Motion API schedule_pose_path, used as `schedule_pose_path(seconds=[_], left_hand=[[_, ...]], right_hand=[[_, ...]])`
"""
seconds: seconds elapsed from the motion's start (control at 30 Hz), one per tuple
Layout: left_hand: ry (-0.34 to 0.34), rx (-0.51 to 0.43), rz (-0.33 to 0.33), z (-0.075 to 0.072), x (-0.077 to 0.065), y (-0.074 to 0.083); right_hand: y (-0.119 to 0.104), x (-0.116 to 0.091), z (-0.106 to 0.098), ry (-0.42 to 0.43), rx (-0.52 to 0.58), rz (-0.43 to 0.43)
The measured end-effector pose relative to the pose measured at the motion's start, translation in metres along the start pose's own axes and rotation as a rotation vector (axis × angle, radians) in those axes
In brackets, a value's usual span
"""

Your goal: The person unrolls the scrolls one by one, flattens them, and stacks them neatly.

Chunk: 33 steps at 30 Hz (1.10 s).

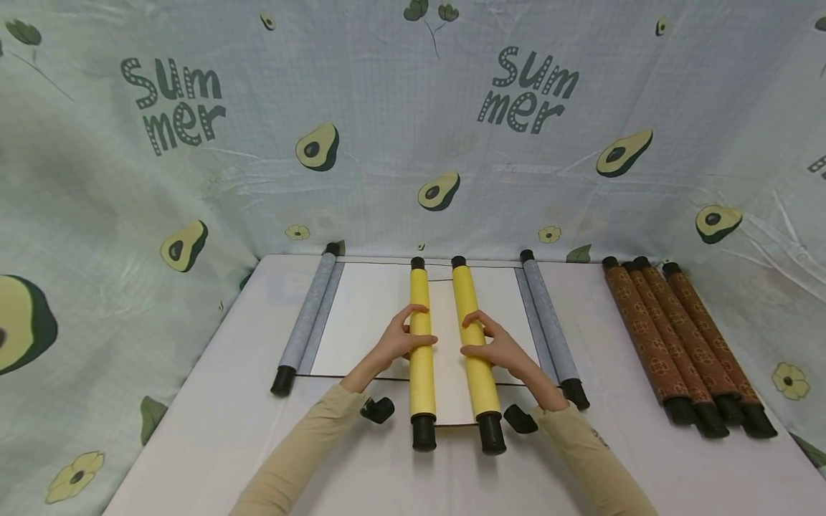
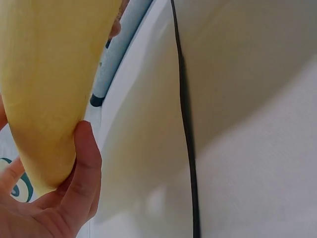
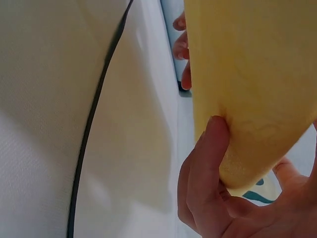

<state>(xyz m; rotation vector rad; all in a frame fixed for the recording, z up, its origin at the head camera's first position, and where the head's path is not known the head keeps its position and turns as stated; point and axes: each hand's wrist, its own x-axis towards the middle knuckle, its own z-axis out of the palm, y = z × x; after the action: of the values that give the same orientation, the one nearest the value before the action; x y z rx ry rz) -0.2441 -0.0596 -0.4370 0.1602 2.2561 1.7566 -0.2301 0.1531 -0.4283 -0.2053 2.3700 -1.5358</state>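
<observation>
Tabletop [image 1: 222, 408] side edges lie well outside both hands [image 1: 391, 345] [image 1: 505, 351], curled round yellow rolls [image 1: 422, 380] [image 1: 481, 380].

The yellow rollers [image 1: 422, 376] have smooth, matt skins, with black end caps [image 1: 424, 433] in glossy-looking plastic. The grey rollers [image 1: 310, 315] look clad in matt, mottled cloth; the brown rolls [image 1: 648, 340], seen from afar, are probably brocade. The backdrop [image 1: 387, 86] is creased, faintly shiny sheeting.

A cream paper scroll [image 1: 450, 365] on two yellow, black-capped cylindrical rollers [image 1: 422, 380] is partly unrolled, a narrow strip showing between them, over a wider-open white scroll with grey rollers [image 1: 368, 308].
</observation>
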Motion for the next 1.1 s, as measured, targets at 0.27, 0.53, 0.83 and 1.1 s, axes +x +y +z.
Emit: schedule_pose_path(seconds=[0.27,0.53,0.83,1.1], left_hand=[[-0.008,0.000,-0.003,-0.0034,-0.0017,-0.0020],[0.016,0.024,0.020,-0.0042,-0.0025,-0.0040],[0.041,0.107,0.044,-0.0029,-0.0044,0.0003],[0.009,0.122,0.052,-0.0081,-0.0027,-0.0004]], right_hand=[[0.0033,-0.0037,-0.0030,-0.007,-0.006,-0.071],[0.0064,-0.0048,-0.0013,0.026,-0.035,-0.063],[0.0054,-0.0046,0.0000,0.061,-0.145,-0.106],[0.0064,-0.0072,-0.0061,0.057,-0.133,-0.124]])
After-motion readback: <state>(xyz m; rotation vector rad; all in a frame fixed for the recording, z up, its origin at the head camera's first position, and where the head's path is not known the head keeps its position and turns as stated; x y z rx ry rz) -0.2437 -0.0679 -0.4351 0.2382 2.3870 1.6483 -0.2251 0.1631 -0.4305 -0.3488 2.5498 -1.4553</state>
